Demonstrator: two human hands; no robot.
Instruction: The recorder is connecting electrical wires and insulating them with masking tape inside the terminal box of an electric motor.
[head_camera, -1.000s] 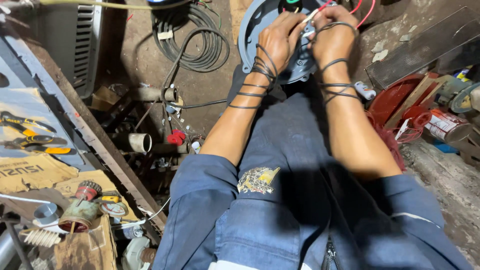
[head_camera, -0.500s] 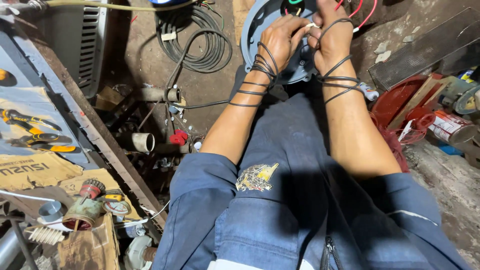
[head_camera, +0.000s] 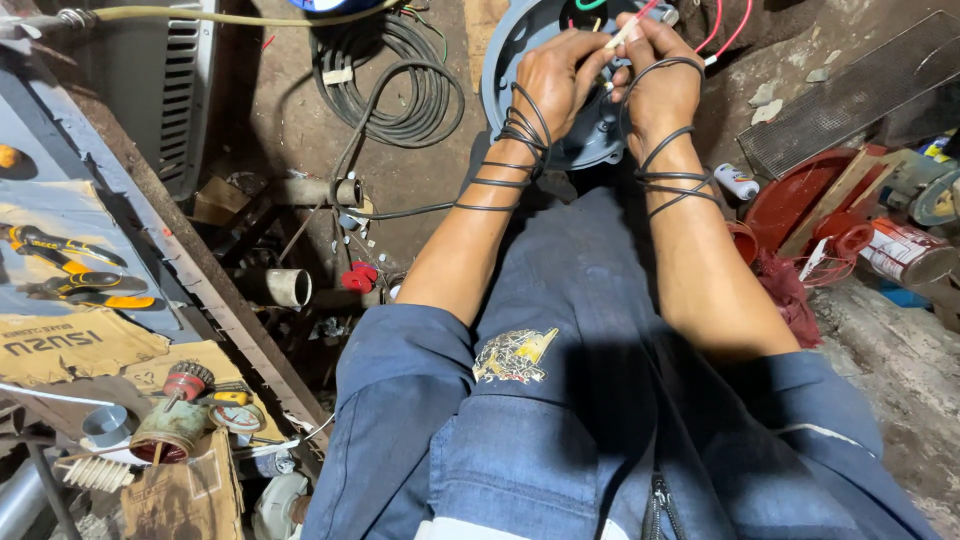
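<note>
Wire (head_camera: 515, 150), thin and black, loops several times around both wrists and runs up into the hands, which meet over a grey round motor housing (head_camera: 510, 60) lying on the floor beyond the person's knees. The left hand (head_camera: 555, 75) has its fingers pinched together on a pale sleeved lead (head_camera: 628, 32), and the right hand (head_camera: 660, 85) curls its fingers closed around the same bundle, thumb pressing in; holding the work close between both hands likely keeps the fine strands steady, and the coils round the wrists seem to keep the slack from tangling. Red leads (head_camera: 728, 35) arc out of the housing to the right. A coil of thicker black cable (head_camera: 400, 85) lies on the floor to the left of the housing. On the bench at the left lie yellow-handled pliers (head_camera: 70, 265), a flat brown piece of cardboard (head_camera: 70, 345) with dark printing below them, and a small armature (head_camera: 175, 420) beside a round tape measure (head_camera: 237, 415). To the right, a small white cylinder with a red band (head_camera: 738, 182) lies near the right forearm, a red fan guard (head_camera: 800, 215) rests past it, and a tipped can with a red-and-white label (head_camera: 905, 255) sits at the far edge.
</note>
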